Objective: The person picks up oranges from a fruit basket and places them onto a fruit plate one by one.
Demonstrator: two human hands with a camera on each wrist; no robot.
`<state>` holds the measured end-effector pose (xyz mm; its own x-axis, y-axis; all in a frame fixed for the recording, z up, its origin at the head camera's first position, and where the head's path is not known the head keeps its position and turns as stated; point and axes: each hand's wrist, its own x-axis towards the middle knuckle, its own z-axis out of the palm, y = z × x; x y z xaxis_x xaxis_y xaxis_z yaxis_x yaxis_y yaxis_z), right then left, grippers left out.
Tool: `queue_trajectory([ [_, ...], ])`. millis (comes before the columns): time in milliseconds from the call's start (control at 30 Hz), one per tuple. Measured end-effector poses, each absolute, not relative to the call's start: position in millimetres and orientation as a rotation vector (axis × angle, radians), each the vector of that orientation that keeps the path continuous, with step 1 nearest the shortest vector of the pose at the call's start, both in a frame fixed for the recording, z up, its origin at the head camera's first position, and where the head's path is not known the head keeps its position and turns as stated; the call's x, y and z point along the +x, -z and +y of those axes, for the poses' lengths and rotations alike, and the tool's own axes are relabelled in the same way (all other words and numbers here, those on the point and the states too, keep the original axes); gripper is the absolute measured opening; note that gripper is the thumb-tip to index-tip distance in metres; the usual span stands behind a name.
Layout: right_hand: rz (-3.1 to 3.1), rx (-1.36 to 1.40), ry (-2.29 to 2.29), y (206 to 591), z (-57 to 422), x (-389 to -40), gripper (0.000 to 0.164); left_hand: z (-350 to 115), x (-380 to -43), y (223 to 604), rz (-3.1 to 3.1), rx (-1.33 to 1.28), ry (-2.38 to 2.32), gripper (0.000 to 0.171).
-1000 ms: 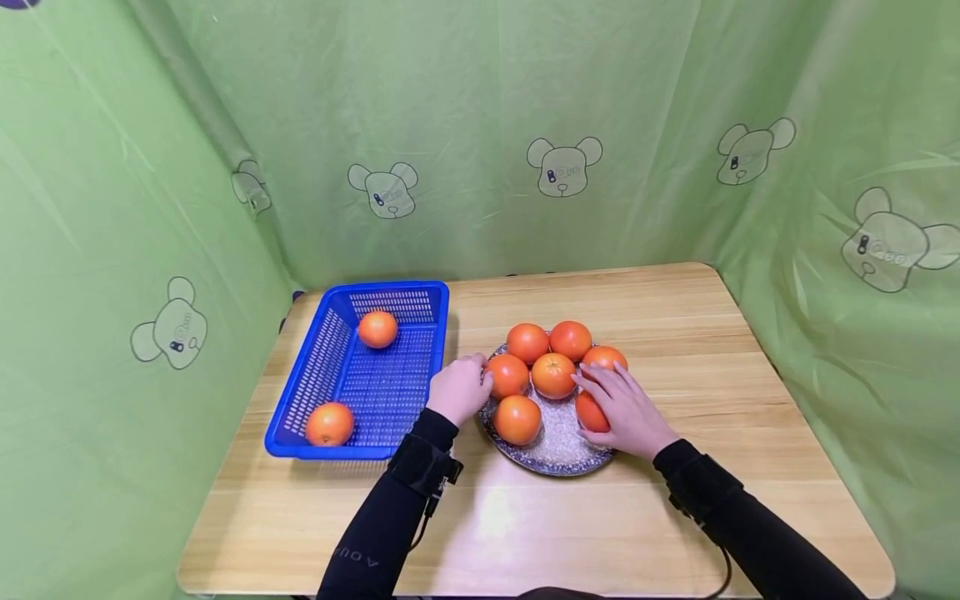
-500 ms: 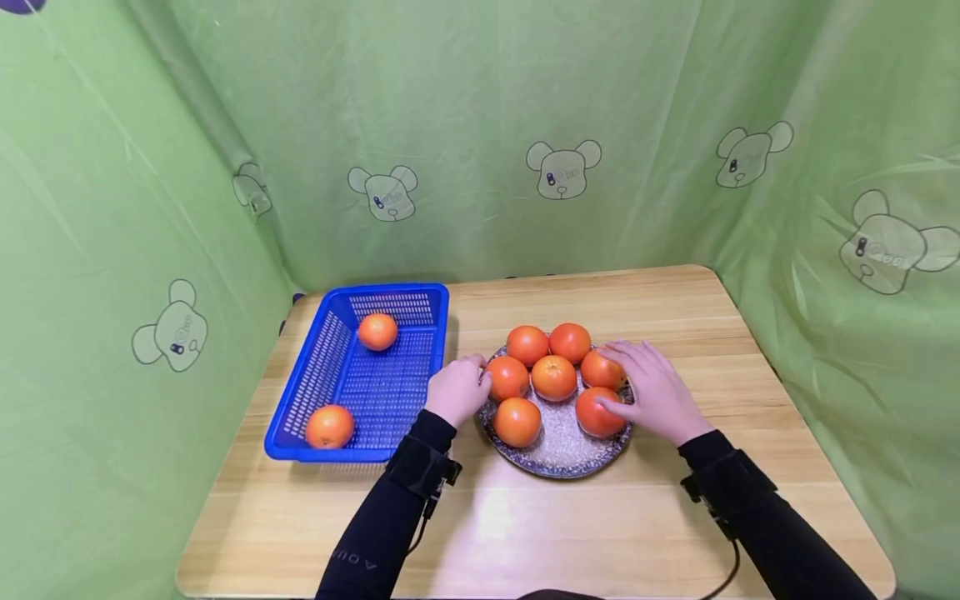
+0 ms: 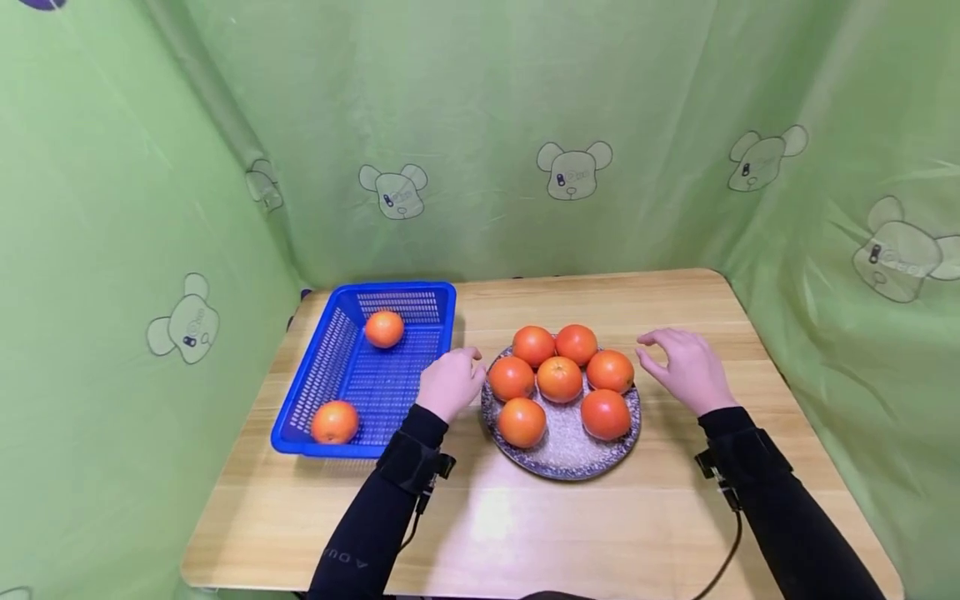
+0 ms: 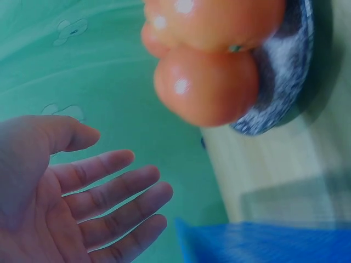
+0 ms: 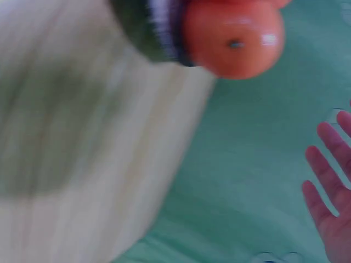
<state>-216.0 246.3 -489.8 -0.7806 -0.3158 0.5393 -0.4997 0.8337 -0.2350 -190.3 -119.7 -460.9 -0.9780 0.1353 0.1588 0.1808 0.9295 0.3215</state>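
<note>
My left hand [image 3: 452,383] hovers between the blue basket and the left rim of a speckled plate [image 3: 562,454]. In the left wrist view its fingers are spread and hold nothing, apart from the nearest orange [image 4: 205,87]. My right hand [image 3: 690,372] is off the plate's right side, fingers spread and holding nothing in the right wrist view. Several oranges sit on the plate, including one in the middle [image 3: 559,380] and one at the right front [image 3: 605,414]. The plate's front part shows bare speckled surface.
A blue perforated basket [image 3: 382,379] stands at the left, with one orange [image 3: 384,329] at its back and another orange [image 3: 335,422] at its front. Green curtains [image 3: 480,125] surround the back and sides of the wooden table [image 3: 600,533].
My right hand has let go of the oranges at the plate's right side and moved off to the right. My left hand has drawn slightly left, away from the plate's rim.
</note>
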Motion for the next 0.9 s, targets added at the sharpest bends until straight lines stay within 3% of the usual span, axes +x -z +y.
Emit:
queue_trajectory([
  [200, -2.791, 0.501, -0.500, 516, 261, -230, 0.021, -144, -216, 431, -2.846, -0.161, 0.456, 0.020],
  [433, -2.921, 0.436, -0.550, 530, 272, -221, 0.022, -204, -288, 429, -2.917, -0.052, 0.328, 0.016],
  [667, -2.989, 0.439, -0.599, 535, 270, -201, 0.021, -256, -311, 493, -3.138, 0.144, 0.360, 0.053],
  [900, -2.973, 0.475, -0.586, 531, 272, -198, 0.019, -273, -309, 527, -3.132, 0.211, 0.411, 0.070],
])
